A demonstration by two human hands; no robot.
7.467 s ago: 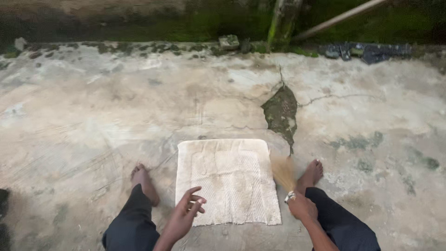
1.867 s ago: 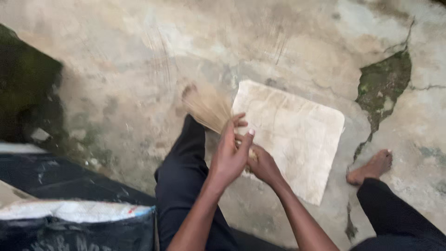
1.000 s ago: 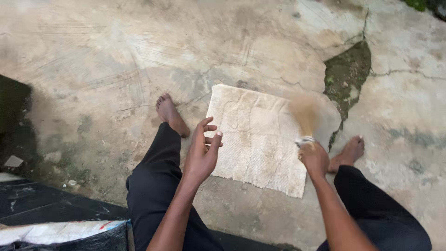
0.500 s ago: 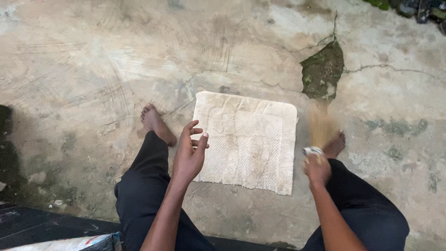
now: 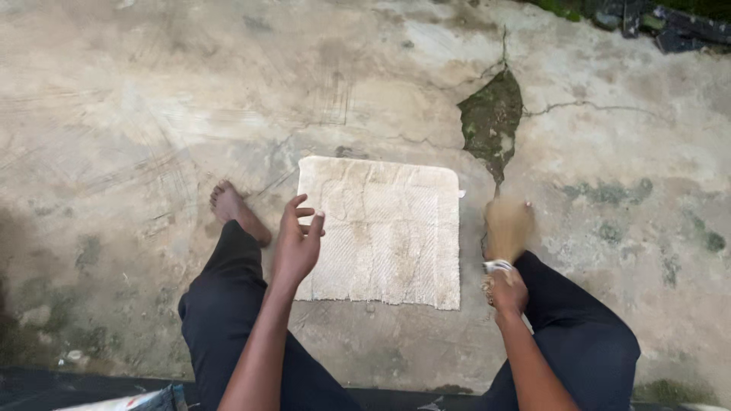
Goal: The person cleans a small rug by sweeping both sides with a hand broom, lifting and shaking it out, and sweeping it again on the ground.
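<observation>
A cream, textured mat (image 5: 388, 228) lies flat on the concrete between my bare feet. My right hand (image 5: 506, 291) grips the bound end of a short straw hand broom (image 5: 505, 232), whose blurred bristles fan out just past the mat's right edge, over my right foot. My left hand (image 5: 297, 242) hovers above the mat's left edge with its fingers spread and nothing in it. My left foot (image 5: 236, 211) rests on the concrete to the left of the mat.
The concrete floor (image 5: 137, 114) is stained and scratched. A mossy broken patch (image 5: 491, 122) with cracks lies beyond the mat's far right corner. Dark debris (image 5: 670, 23) lines the top right edge. A dark surface (image 5: 76, 388) runs along the bottom left.
The broom went from both hands at the mat's left to my right hand alone, swinging over the mat's right side and off its right edge. My left hand let go and opened.
</observation>
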